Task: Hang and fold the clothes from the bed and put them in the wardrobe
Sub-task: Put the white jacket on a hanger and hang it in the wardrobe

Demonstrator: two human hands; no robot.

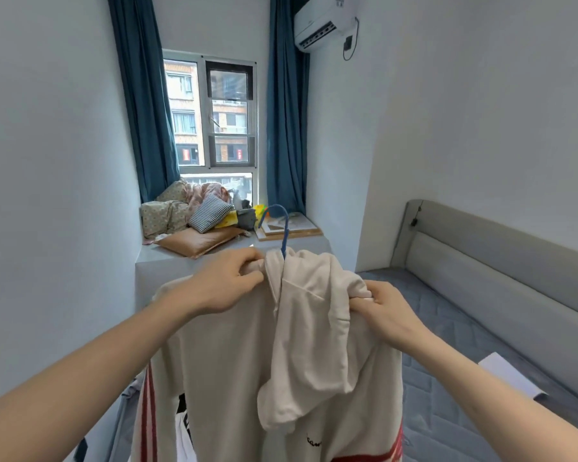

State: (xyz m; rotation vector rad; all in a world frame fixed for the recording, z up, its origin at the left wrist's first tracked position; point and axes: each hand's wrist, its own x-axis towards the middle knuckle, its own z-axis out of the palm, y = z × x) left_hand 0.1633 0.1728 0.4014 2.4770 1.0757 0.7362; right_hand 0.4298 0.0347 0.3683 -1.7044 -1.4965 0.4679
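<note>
A window with blue curtains

The window (214, 115) sits between two blue curtains (141, 95). Pillows (197, 241) and bundled cloth lie piled on the ledge (167, 261) under it. An air conditioner (324, 25) hangs high on the wall.

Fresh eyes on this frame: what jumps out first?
The cream hoodie held up at centre frame, its hood flopped forward, with a blue hanger hook poking out of the neck. The left hand and right hand each grip a shoulder of it. Behind, a heap of pillows sits on the window ledge between blue curtains.
</note>
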